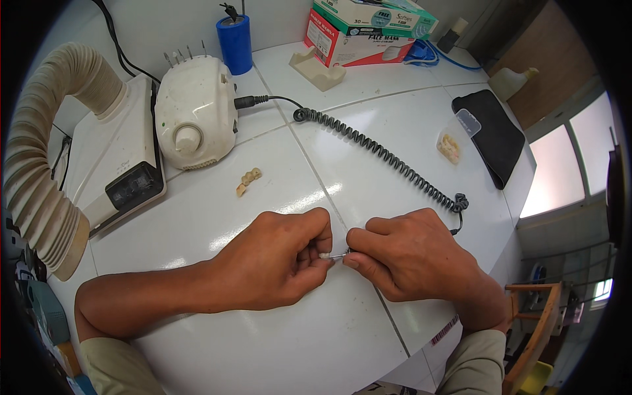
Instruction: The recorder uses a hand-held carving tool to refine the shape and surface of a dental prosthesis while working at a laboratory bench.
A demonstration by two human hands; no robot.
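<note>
left hand point(280, 260), from 9 o'clock, pinches pale piece point(324, 255), seemingly steadying it | right hand point(415, 257), from 3 o'clock, pinches slim metal tool point(338, 256)

Hands: two, a left hand point(280, 260) and a right hand point(418, 260). Sleeves point(122, 365): two. Small whitish piece point(324, 255) at the fingers: one. Thin metal tool point(338, 256): one. Tooth-coloured cluster point(250, 176): one, or two touching, can't tell. White control unit point(191, 99): one; knob point(187, 139): one; upright metal shanks point(204, 47): at least four. Ribbed hose point(29, 131): one. White machine housing point(118, 145): one. Blue cup point(235, 47): one. Cartons: two, one green-and-white carton point(362, 16), one red carton point(327, 47). Beige holder point(316, 70): one. Coiled cord point(376, 147): one. Black pouch point(497, 138): one. Clear container point(441, 139): one; bits inside too small to count. Pale bottle point(509, 83): one.
</note>
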